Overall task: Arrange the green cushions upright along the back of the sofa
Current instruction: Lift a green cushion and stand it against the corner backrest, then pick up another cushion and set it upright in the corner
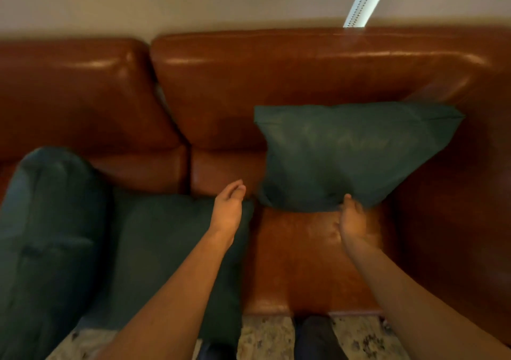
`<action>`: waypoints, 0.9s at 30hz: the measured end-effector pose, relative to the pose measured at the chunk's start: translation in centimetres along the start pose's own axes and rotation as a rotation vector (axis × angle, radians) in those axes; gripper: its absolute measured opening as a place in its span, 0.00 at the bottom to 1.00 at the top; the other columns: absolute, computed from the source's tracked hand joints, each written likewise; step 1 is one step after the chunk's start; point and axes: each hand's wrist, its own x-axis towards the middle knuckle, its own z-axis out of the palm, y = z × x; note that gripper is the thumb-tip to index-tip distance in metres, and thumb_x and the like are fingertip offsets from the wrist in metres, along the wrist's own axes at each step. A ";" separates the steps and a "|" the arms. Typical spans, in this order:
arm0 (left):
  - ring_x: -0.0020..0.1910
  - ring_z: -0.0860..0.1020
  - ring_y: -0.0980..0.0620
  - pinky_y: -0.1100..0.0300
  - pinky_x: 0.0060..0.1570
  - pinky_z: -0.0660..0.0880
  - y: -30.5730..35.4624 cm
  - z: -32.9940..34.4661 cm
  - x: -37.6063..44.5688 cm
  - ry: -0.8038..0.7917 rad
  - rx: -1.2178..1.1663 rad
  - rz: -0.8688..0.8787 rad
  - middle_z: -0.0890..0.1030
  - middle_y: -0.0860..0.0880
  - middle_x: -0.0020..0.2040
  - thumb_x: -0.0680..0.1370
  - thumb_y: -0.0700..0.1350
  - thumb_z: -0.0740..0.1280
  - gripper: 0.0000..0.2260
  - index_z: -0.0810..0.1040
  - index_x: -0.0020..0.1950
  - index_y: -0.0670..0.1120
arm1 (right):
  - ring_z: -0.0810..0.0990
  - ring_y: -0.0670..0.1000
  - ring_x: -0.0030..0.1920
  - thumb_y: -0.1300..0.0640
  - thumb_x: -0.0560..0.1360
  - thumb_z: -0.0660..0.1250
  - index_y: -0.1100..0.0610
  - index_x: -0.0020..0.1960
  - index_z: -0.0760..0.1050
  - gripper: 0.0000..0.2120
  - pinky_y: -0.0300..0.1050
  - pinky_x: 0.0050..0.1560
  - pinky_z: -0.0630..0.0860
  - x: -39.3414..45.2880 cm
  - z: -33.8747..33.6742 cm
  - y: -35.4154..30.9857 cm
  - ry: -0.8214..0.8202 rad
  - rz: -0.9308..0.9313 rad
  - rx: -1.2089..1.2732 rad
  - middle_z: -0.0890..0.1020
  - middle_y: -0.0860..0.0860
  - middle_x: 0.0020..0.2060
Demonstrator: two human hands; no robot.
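Observation:
One green cushion (356, 155) stands upright against the back of the brown leather sofa (276, 77), in its right corner. My right hand (352, 221) touches that cushion's lower edge, fingers loosely curled, gripping nothing. My left hand (228, 210) hovers open to the left of the cushion, palm facing right, above a second green cushion (154, 249) that lies flat on the seat. A third green cushion (47, 235) lies bulging at the far left, partly over the seat's front edge.
The sofa's right armrest (470, 221) rises beside the upright cushion. Bare seat leather (304, 263) shows between my arms. A speckled floor (265, 337) and my dark shoes (318, 340) are below the seat's front edge. A white strip (362, 0) runs up the wall.

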 end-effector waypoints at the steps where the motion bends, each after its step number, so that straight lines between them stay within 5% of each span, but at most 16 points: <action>1: 0.66 0.75 0.48 0.56 0.65 0.68 -0.4 -2.0 -0.4 -0.002 0.008 0.002 0.78 0.45 0.66 0.81 0.44 0.62 0.14 0.76 0.67 0.46 | 0.76 0.57 0.63 0.28 0.66 0.55 0.45 0.57 0.74 0.29 0.61 0.71 0.63 -3.4 1.9 -0.8 -0.042 0.025 -0.002 0.80 0.53 0.59; 3: 0.61 0.76 0.50 0.58 0.58 0.68 -1.2 -6.2 -1.2 -0.018 0.033 0.008 0.79 0.45 0.62 0.82 0.44 0.61 0.13 0.76 0.66 0.46 | 0.77 0.60 0.61 0.43 0.77 0.59 0.48 0.58 0.75 0.15 0.54 0.66 0.68 -11.4 5.5 -3.4 -0.136 0.014 0.040 0.80 0.57 0.58; 6: 0.57 0.76 0.51 0.60 0.54 0.68 -2.5 -12.9 -2.2 -0.013 0.082 0.010 0.79 0.47 0.57 0.82 0.43 0.60 0.09 0.77 0.60 0.48 | 0.72 0.67 0.66 0.56 0.82 0.58 0.59 0.64 0.73 0.14 0.57 0.60 0.71 -18.4 10.0 -3.4 -0.268 -0.038 0.016 0.76 0.67 0.63; 10: 0.56 0.77 0.51 0.59 0.54 0.68 -4.1 -20.4 -3.7 0.041 0.114 0.007 0.80 0.48 0.55 0.81 0.45 0.60 0.06 0.76 0.55 0.51 | 0.76 0.56 0.64 0.55 0.80 0.60 0.50 0.53 0.75 0.05 0.49 0.61 0.69 -25.1 15.1 -1.8 -0.409 -0.103 -0.116 0.79 0.55 0.58; 15: 0.61 0.78 0.46 0.56 0.58 0.71 -5.0 -24.9 -5.1 0.099 0.126 -0.001 0.81 0.47 0.57 0.80 0.46 0.62 0.06 0.78 0.54 0.51 | 0.76 0.54 0.63 0.53 0.80 0.61 0.56 0.62 0.76 0.14 0.49 0.66 0.69 -31.3 20.0 -1.2 -0.549 -0.146 -0.249 0.79 0.55 0.61; 18: 0.60 0.77 0.48 0.57 0.60 0.70 -4.7 -26.4 -5.7 0.178 0.182 0.047 0.80 0.45 0.61 0.81 0.45 0.62 0.12 0.79 0.62 0.44 | 0.76 0.53 0.62 0.50 0.80 0.60 0.56 0.64 0.75 0.16 0.47 0.65 0.70 -33.1 22.8 -2.0 -0.613 -0.183 -0.336 0.78 0.54 0.62; 27: 0.63 0.73 0.40 0.48 0.65 0.68 -3.2 -36.7 -4.6 0.591 0.494 0.247 0.76 0.41 0.62 0.79 0.48 0.64 0.14 0.78 0.63 0.44 | 0.74 0.54 0.64 0.48 0.80 0.59 0.55 0.69 0.71 0.20 0.47 0.63 0.69 -36.3 30.3 -3.1 -0.664 -0.206 -0.411 0.76 0.54 0.65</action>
